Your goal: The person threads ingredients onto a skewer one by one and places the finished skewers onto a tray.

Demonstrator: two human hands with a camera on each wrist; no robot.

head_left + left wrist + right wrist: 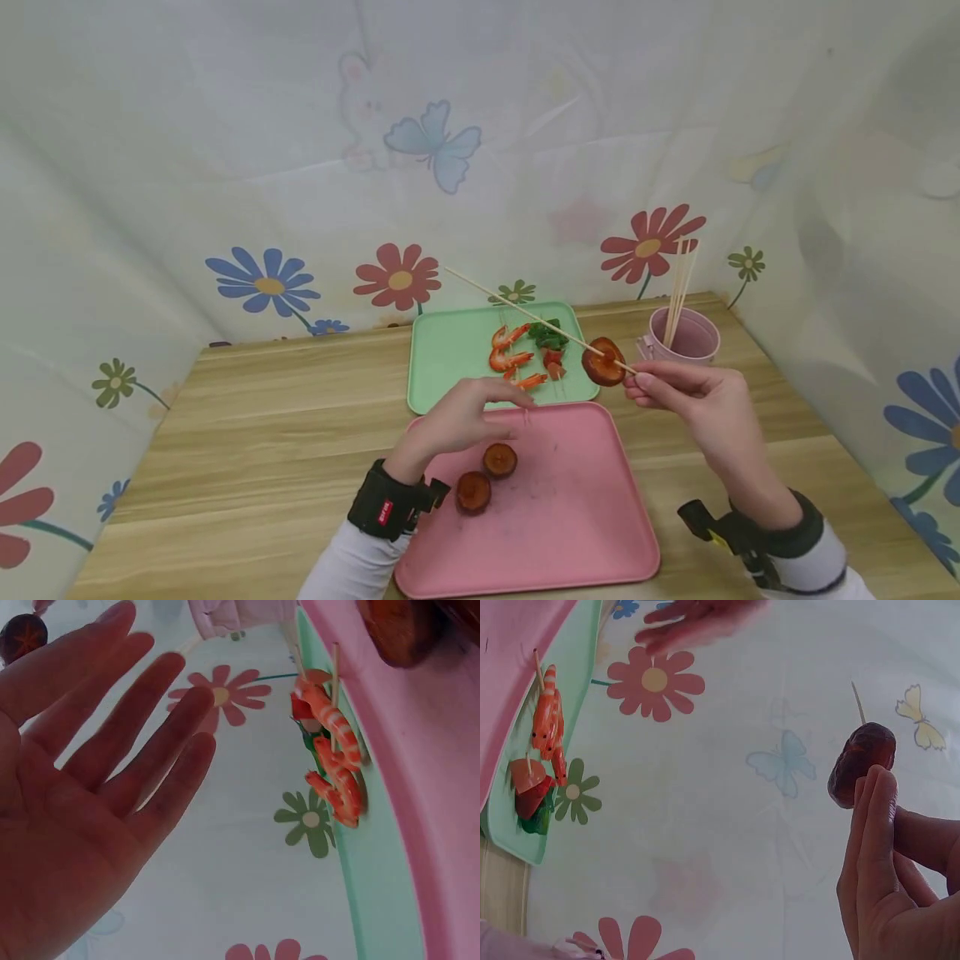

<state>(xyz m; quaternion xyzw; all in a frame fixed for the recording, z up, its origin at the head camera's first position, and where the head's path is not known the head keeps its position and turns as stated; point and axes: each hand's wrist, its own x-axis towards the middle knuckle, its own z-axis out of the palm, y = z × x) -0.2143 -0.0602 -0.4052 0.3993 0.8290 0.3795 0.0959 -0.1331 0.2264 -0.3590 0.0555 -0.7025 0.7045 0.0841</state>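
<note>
My right hand (705,408) pinches a thin wooden skewer (517,308) close to one end, above the tray's right side. Threaded on it, right by the fingertips, is a brown shiitake mushroom (603,362) with a star-shaped cut; the skewer's long part slants up to the left. My left hand (468,421) hovers over the upper left of the pink tray (570,517) with fingers apart, holding nothing. Below it two more shiitake mushrooms, one farther back (499,460) and one nearer (473,492), lie on the tray. The left wrist view shows that palm (82,832) bare.
Behind the pink tray lies a green tray (450,358) with skewered shrimp (512,360) and a skewer of green and red pieces (551,346). A pink bucket (693,333) holding several upright skewers (678,292) stands at the right back, near the patterned cloth wall (525,167).
</note>
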